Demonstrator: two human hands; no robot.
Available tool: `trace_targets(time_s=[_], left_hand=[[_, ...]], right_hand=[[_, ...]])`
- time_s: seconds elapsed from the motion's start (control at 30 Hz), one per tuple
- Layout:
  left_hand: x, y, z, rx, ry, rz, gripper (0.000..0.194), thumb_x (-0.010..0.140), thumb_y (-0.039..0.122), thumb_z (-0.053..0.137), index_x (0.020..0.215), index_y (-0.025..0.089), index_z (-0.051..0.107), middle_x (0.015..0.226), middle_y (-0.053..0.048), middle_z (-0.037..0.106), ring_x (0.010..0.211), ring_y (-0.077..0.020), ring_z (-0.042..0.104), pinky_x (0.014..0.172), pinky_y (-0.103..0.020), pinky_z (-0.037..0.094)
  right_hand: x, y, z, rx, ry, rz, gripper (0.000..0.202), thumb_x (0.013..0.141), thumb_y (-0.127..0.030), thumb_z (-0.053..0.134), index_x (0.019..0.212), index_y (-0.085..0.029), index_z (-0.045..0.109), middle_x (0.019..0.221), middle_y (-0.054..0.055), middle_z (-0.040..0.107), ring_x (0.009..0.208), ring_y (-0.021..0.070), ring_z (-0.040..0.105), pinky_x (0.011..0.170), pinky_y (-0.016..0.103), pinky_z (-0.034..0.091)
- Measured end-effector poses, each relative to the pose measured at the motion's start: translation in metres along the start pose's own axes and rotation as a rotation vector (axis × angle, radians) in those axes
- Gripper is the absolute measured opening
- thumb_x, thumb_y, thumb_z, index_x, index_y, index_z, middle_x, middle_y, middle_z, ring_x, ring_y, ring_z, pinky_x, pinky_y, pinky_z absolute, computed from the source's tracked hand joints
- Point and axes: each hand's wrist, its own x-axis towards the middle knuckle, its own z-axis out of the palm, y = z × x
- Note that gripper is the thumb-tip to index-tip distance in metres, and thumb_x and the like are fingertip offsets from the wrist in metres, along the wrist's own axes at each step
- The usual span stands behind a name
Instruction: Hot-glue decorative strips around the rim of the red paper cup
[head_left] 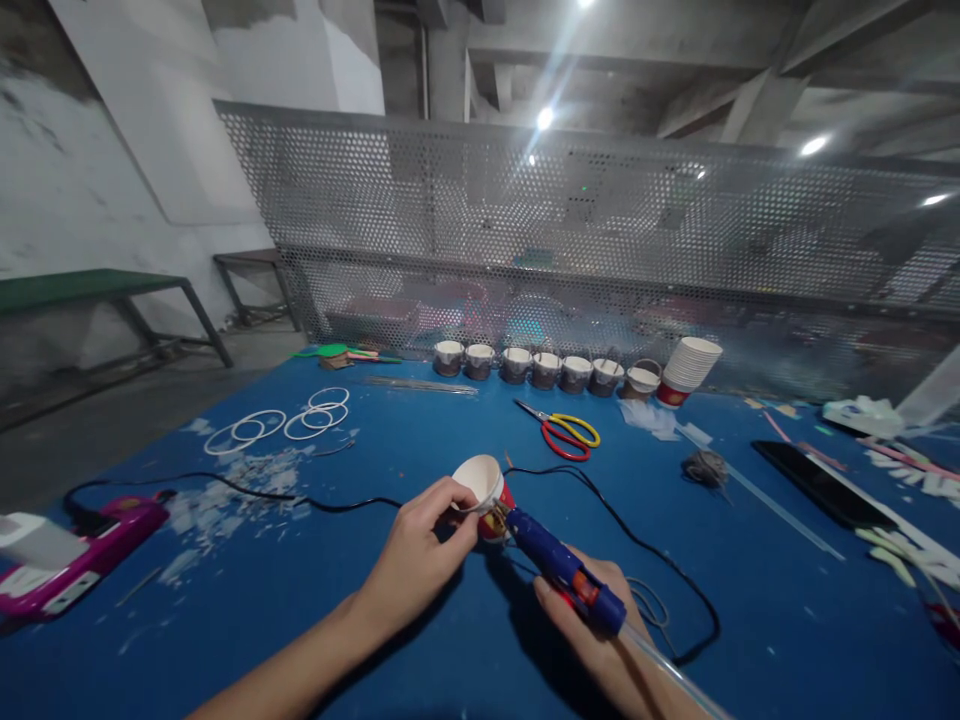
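Observation:
My left hand (424,545) pinches the rim of a small red and white paper cup (481,482), tilted with its opening toward me. My right hand (600,620) is wrapped round a blue hot glue gun (551,555). The gun's nozzle points at the cup's side, close to my left fingertips; whether it touches is hard to tell. A clear glue stick (675,675) sticks out of the gun's back end. The gun's black cord (645,545) curves over the blue table.
Several dark-wrapped cups (545,371) line the table's back, beside a stack of paper cups (690,365). Scissors (566,432) lie beyond the cup. White rings (319,412) and a magenta power strip (90,560) are left; grey yarn (705,467) and a phone (821,485) are right.

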Motion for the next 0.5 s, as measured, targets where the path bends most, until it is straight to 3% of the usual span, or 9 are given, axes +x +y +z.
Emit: trace_targets(time_s=[0.17,0.5], left_hand=[[0.0005,0.0015,-0.001,0.008,0.004,0.023,0.014,0.081,0.018,0.05,0.07,0.018,0.058,0.069,0.001,0.062,0.059,-0.0109,0.055,0.058,-0.021,0.045],[-0.0002,-0.0057,-0.0001,0.054,-0.007,0.066,0.016,0.084,0.019,0.049,0.072,0.017,0.059,0.069,0.001,0.059,0.063,-0.0117,0.054,0.061,-0.022,0.042]], right_hand=[[0.0003,-0.0002,0.0007,-0.037,-0.012,-0.083,0.028,0.088,-0.028,0.051,0.063,-0.023,0.04,0.053,-0.005,0.042,0.044,0.0099,0.036,0.044,0.024,0.035],[-0.0005,-0.0008,-0.0022,-0.093,-0.022,-0.097,0.026,0.087,-0.025,0.053,0.063,-0.021,0.043,0.053,-0.005,0.044,0.045,0.0086,0.04,0.044,0.021,0.034]])
